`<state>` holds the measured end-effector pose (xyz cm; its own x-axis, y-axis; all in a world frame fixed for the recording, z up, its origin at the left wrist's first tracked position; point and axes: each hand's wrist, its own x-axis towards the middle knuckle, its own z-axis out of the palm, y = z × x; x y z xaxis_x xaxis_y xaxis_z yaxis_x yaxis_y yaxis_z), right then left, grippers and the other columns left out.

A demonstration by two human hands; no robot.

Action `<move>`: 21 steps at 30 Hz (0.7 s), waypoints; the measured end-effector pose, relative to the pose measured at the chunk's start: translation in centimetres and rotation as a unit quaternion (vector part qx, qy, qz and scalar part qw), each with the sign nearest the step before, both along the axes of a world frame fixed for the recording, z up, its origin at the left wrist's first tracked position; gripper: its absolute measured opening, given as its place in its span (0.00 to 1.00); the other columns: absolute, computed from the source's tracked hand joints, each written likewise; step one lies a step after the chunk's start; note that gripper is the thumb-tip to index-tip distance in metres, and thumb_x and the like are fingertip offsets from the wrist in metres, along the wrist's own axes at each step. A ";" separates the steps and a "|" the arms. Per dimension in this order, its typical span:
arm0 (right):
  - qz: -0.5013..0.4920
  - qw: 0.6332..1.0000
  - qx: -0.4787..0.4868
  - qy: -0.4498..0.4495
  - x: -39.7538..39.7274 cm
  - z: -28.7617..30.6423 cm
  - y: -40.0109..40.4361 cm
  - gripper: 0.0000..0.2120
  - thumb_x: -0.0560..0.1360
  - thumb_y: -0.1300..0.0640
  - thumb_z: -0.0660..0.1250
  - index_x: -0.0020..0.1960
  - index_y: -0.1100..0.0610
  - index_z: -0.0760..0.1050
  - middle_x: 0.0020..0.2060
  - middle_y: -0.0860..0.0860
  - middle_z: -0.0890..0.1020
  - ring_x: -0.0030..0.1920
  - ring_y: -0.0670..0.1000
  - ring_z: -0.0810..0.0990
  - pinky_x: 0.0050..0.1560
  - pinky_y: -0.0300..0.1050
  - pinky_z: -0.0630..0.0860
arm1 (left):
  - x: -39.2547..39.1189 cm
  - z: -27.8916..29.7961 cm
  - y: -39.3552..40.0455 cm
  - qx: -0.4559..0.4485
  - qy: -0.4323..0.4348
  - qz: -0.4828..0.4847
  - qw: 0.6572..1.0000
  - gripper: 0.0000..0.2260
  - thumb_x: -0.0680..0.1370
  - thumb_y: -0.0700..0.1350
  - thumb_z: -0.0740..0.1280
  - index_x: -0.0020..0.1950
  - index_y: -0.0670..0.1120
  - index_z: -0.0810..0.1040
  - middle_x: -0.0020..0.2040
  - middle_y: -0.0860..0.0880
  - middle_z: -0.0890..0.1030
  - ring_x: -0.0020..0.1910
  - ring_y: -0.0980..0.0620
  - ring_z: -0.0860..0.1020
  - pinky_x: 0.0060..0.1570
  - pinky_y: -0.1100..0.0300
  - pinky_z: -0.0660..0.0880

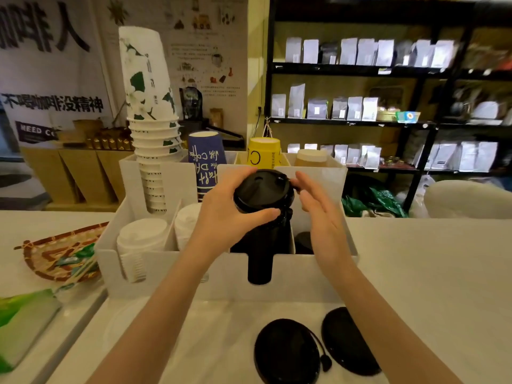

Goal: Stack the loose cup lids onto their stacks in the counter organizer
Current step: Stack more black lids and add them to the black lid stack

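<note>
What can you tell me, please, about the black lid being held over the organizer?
The black lid is a round, glossy, plastic-looking cup lid with a raised rim, a sip opening and a small tethered plug at its right edge. It sits tilted atop the black lid stack in the white organizer. The left hand grips it; the right hand is open beside it.

Two loose black lids, two hands.

The white hanging banner on the left wall carries large black characters "咖啡人" at its top, mirrored, and below them "不喝咖啡没精神"; its dark strip reads "NEED CO", the rest hidden. The upside-down blue paper cup bears inverted white lettering including "coffee". The upside-down yellow paper cup shows a black "C".
</note>
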<state>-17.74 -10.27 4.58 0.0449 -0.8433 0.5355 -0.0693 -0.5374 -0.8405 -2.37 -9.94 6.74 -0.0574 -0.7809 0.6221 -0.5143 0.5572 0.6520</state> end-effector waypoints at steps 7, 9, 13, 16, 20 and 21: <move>0.004 0.999 0.041 0.022 0.1 -2.4 -2.0 0.19 0.77 0.47 0.50 0.66 0.48 0.67 0.65 0.47 0.72 0.65 0.42 0.67 0.63 0.32 0.62 | -0.4 -1.9 -1.9 0.020 0.006 0.032 0.999 0.29 0.63 0.49 0.75 0.62 0.49 0.71 0.58 0.51 0.76 0.57 0.54 0.72 0.55 0.66 0.69; -0.003 0.998 0.048 0.025 0.1 -2.7 -2.2 0.22 0.74 0.45 0.48 0.64 0.47 0.69 0.64 0.48 0.73 0.65 0.44 0.67 0.66 0.40 0.62 | -0.3 -2.2 -2.2 0.026 -0.008 0.031 0.999 0.28 0.63 0.50 0.75 0.62 0.49 0.71 0.57 0.51 0.77 0.56 0.54 0.72 0.52 0.71 0.68; -0.015 0.998 0.046 0.027 0.1 -3.0 -2.5 0.22 0.74 0.46 0.49 0.62 0.49 0.71 0.61 0.48 0.75 0.63 0.43 0.69 0.62 0.33 0.65 | 0.0 -2.5 -2.5 0.041 -0.015 0.024 0.999 0.28 0.64 0.50 0.74 0.62 0.49 0.71 0.56 0.52 0.76 0.56 0.55 0.72 0.49 0.75 0.65; -0.018 0.999 0.032 0.028 0.1 -2.9 -2.4 0.19 0.75 0.48 0.49 0.60 0.50 0.72 0.56 0.46 0.77 0.58 0.35 0.71 0.53 0.21 0.65 | 0.3 -2.5 -2.8 0.055 -0.026 0.017 0.998 0.28 0.64 0.51 0.74 0.62 0.50 0.71 0.58 0.51 0.76 0.57 0.54 0.72 0.50 0.73 0.65; -0.050 0.998 0.015 0.045 0.1 -3.1 -2.2 0.16 0.77 0.51 0.51 0.57 0.52 0.74 0.51 0.45 0.77 0.54 0.34 0.72 0.49 0.18 0.64 | 0.7 -2.4 -2.8 0.071 -0.073 0.015 0.995 0.30 0.64 0.52 0.74 0.63 0.50 0.69 0.60 0.50 0.75 0.58 0.55 0.71 0.53 0.65 0.68; -0.061 0.997 0.013 0.055 0.1 -3.2 -2.2 0.15 0.78 0.52 0.51 0.58 0.51 0.73 0.51 0.44 0.76 0.55 0.36 0.71 0.50 0.18 0.63 | 0.7 -2.4 -2.8 0.072 -0.084 0.017 0.994 0.31 0.64 0.52 0.74 0.64 0.50 0.68 0.61 0.50 0.75 0.58 0.55 0.71 0.54 0.64 0.68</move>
